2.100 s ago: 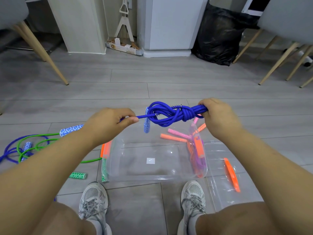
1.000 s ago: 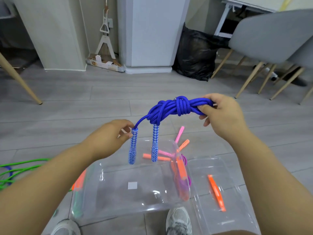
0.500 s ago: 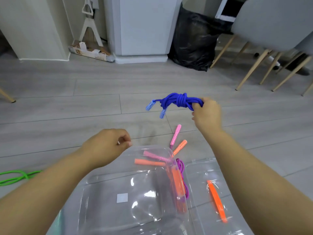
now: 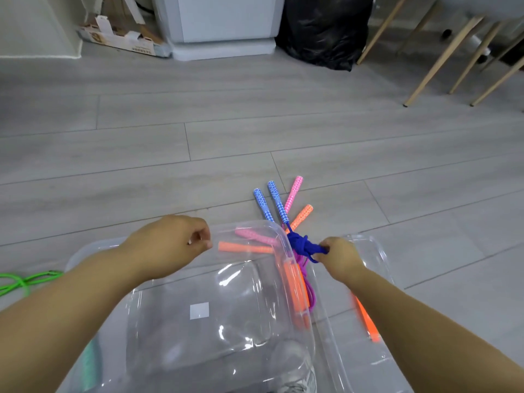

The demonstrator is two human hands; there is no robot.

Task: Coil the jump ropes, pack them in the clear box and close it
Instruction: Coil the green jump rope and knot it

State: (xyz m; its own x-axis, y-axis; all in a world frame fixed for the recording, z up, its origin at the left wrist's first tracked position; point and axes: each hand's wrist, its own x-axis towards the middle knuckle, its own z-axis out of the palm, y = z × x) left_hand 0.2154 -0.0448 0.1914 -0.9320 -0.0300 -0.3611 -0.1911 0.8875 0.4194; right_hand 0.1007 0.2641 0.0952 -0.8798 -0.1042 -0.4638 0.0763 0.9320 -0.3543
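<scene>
A loop of thin green jump rope lies on the grey plank floor at the far left edge. The left hand hovers over the far left part of the clear plastic box. Its fingers are loosely curled, thumb near the forefinger, and it holds nothing. The box stands open on the floor, with a small white sticker on its bottom. A pink patterned handle and an orange patterned handle show through its far wall; whether they lie inside cannot be told. A long orange clip sits on the box's right rim, with a purple rope just beside it.

The knotted bundle of the blue jump rope is at the box's far right corner, just outside the rim, between the box and the clear lid. The right hand grips the near end of the bundle, fingers curled round the cord. The rope's two blue-and-white patterned handles lie on the floor beyond the box, fanned out beside another pink handle and another orange handle. The two hands are well apart. The lid lies flat to the right of the box and carries its own orange clip. Farther off stand a white cabinet base, a black plastic bag and wooden chair legs.
</scene>
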